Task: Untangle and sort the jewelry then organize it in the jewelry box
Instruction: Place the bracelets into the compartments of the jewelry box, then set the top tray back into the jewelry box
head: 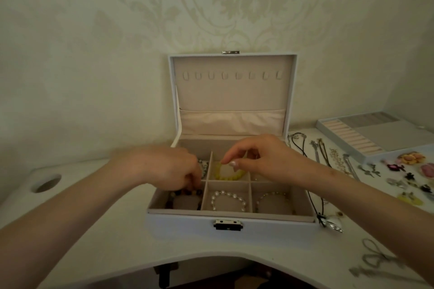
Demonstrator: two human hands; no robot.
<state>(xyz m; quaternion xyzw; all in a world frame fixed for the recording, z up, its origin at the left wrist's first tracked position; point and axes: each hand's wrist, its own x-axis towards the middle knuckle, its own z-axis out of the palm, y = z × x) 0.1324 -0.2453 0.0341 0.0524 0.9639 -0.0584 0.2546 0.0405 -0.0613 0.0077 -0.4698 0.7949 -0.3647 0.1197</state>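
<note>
The white jewelry box [234, 230] stands open in the middle of the desk, its lid upright. My left hand [173, 169] reaches into the left side, and its curled fingers pinch a dark multicolour bead bracelet [185, 193] in the front left compartment. My right hand [256, 159] hovers over the back middle compartment. Its fingers are loosely bent just above a yellow bead bracelet [229, 177] lying there. A pearl bracelet [227, 197] fills the front middle compartment and a pale bead bracelet [272, 196] the front right one. Part of a grey bead bracelet [204, 169] shows behind my left hand.
Black cord necklaces [305, 148] and a silver heart pendant [333, 223] lie right of the box. Further right are metal chains, brooches and earrings [408, 171], and a removable ring tray [366, 134]. A silver chain [373, 256] lies front right. The desk has a round cable hole [45, 183] at left.
</note>
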